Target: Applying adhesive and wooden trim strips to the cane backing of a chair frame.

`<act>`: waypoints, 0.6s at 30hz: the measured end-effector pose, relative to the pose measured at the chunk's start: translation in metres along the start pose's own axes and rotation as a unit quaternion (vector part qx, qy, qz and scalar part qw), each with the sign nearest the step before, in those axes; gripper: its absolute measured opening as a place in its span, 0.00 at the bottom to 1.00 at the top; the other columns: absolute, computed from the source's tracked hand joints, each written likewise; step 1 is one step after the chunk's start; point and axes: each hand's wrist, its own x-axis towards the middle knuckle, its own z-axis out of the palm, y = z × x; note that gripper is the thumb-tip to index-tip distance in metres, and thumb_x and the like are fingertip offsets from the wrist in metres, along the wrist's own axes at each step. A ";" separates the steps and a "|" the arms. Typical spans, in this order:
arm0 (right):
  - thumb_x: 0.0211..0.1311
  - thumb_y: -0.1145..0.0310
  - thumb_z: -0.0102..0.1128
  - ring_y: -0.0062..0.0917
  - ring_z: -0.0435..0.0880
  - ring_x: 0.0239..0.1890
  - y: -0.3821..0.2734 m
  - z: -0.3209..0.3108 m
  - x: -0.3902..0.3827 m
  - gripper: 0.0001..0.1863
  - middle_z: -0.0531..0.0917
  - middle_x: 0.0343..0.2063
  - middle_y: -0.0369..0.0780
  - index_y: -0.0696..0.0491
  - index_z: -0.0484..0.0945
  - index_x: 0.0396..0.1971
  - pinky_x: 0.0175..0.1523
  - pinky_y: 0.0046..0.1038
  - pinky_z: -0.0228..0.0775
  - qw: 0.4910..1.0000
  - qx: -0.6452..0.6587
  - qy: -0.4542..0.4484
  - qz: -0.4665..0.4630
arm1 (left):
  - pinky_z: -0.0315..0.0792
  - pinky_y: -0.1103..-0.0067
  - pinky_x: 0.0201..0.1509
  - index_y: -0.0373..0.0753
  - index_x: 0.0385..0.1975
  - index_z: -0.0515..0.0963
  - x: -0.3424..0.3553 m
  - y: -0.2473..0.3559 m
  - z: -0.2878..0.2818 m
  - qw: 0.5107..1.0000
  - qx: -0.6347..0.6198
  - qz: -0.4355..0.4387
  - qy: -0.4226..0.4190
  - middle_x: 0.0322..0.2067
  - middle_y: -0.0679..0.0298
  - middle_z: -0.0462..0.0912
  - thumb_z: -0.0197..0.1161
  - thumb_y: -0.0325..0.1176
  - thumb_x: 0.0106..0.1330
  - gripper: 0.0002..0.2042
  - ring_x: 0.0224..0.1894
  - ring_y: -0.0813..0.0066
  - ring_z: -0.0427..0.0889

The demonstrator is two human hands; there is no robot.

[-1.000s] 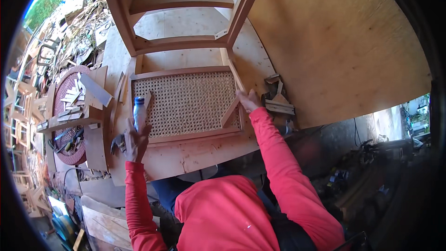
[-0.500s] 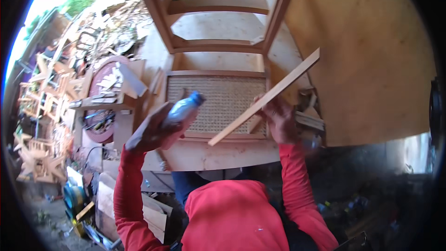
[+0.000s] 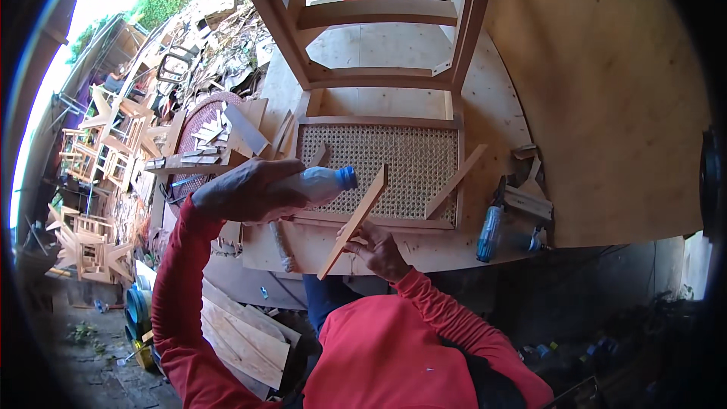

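In my left hand is a plastic bottle with a blue cap, tilted sideways with its cap end pointing right. My right hand grips a narrow wooden strip near its lower end, the strip slanting up to the right just beyond the cap. Beneath both lies a wooden chair frame with a woven cane panel. A second wooden strip rests across the panel's right edge, and a small wood piece lies on its left part.
The chair stands on a pale plywood table. At its right edge are wood offcuts and a blue-and-clear bottle-like object. Left of it, a stand carries offcuts. A large plywood sheet rises on the right.
My right hand has moved left and nearer to me, bringing the wooden strip close to the bottle and turning it steeper. The bottle has tipped closer to level. The whole view has shifted slightly.
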 end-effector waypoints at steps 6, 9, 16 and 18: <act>0.65 0.86 0.64 0.25 0.84 0.51 0.004 0.004 0.000 0.16 0.82 0.44 0.39 0.57 0.76 0.50 0.55 0.29 0.87 0.999 -0.038 -0.012 -0.007 | 0.77 0.65 0.37 0.34 0.46 0.76 0.008 0.010 -0.002 0.998 0.068 0.008 -0.011 0.30 0.51 0.84 0.67 0.44 0.73 0.18 0.32 0.57 0.86; 0.64 0.86 0.65 0.26 0.84 0.50 -0.003 0.004 0.000 0.16 0.83 0.43 0.39 0.57 0.77 0.50 0.54 0.29 0.87 1.000 -0.019 0.008 0.005 | 0.77 0.64 0.37 0.35 0.47 0.76 0.015 0.013 -0.004 0.998 0.063 0.018 -0.009 0.30 0.50 0.84 0.67 0.44 0.73 0.17 0.31 0.54 0.86; 0.69 0.86 0.60 0.25 0.84 0.52 0.002 -0.001 -0.002 0.17 0.82 0.47 0.41 0.61 0.75 0.55 0.57 0.29 0.87 0.998 -0.055 -0.016 -0.002 | 0.77 0.62 0.36 0.35 0.49 0.75 0.020 0.020 -0.009 0.996 0.085 0.008 -0.014 0.30 0.49 0.85 0.67 0.42 0.73 0.17 0.31 0.48 0.87; 0.64 0.86 0.65 0.26 0.86 0.48 0.002 0.000 -0.001 0.15 0.83 0.41 0.39 0.57 0.77 0.47 0.53 0.30 0.88 0.999 -0.041 0.013 0.002 | 0.77 0.62 0.37 0.34 0.51 0.75 0.023 0.016 -0.009 0.994 0.103 0.037 -0.010 0.31 0.48 0.86 0.67 0.42 0.73 0.18 0.33 0.47 0.87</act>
